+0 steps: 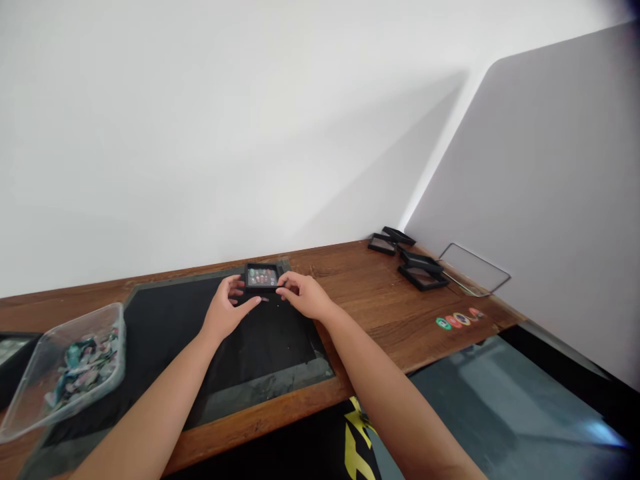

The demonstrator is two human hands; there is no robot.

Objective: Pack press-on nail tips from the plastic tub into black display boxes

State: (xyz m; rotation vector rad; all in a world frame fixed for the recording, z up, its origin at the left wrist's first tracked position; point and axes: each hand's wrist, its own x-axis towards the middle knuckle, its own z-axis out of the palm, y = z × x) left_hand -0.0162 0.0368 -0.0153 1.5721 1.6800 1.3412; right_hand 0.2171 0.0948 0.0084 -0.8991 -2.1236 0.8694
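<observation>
A small black frame case with several coloured pieces behind its clear window sits at the far edge of the black mat. My left hand holds its left side with thumb and fingers. My right hand grips its right side. Both forearms reach forward over the mat.
A clear plastic tub of small coloured pieces stands at the left on the wooden table. Several empty black frame cases lie at the back right beside a grey divider panel. Round coloured stickers sit near the right edge.
</observation>
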